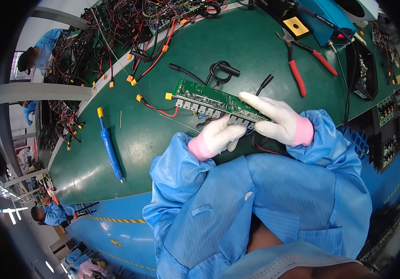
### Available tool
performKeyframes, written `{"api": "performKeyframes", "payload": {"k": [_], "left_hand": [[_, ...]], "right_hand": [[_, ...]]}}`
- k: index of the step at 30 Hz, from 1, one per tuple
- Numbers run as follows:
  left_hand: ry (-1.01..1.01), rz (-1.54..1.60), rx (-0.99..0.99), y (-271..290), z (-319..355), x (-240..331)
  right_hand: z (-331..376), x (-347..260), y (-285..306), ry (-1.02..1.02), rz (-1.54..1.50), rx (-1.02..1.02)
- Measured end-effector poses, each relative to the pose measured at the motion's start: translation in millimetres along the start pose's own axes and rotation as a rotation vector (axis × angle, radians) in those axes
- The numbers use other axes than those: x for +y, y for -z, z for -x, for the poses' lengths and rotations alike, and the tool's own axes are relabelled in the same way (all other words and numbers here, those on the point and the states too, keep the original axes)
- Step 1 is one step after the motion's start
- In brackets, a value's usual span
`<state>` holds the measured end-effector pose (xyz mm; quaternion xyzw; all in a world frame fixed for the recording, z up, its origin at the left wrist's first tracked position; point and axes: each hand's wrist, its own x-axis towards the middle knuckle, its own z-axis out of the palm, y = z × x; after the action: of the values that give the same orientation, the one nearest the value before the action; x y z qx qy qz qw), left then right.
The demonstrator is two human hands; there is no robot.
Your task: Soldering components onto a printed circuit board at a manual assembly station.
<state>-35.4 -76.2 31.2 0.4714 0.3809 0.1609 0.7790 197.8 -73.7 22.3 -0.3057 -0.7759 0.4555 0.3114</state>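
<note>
Head cam: we've got a long green circuit board (214,102) w/ a row of grey components along its near edge, held up over the green work mat (237,46) btwn both gloved hands. Our left hand (216,137), in a white glove w/ pink cuff, has fingers curled up under the board's near edge, closed against it from below. Our right hand (276,121), same kind of glove, lies along the board's right end, index finger stretched flat over the top, thumb side hidden, so it grips that end. Red and black wires w/ yellow plugs (155,104) hang off the board's left end, beyond our left fingertips. Red-handled pliers (302,60) lie on the mat past our right fingers. A blue-handled tool w/ yellow cap (109,146) lies well left of our left hand.
</note>
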Motion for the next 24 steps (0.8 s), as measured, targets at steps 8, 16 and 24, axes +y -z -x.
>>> {"api": "performKeyframes", "payload": {"k": [8,16,24], "left_hand": [[-0.081,0.019,0.001,-5.4,0.0,-3.8],[-0.064,-0.308,0.272,-20.7,2.6,-4.4],[-0.213,-0.354,0.426,-17.7,-1.2,-4.7]], "right_hand": [[5.2,7.1,-10.1,0.084,-0.016,0.057],[5.1,-21.0,-13.6,-0.103,0.342,0.089],[0.3,-17.5,-27.1,-0.058,0.391,0.260]]}}
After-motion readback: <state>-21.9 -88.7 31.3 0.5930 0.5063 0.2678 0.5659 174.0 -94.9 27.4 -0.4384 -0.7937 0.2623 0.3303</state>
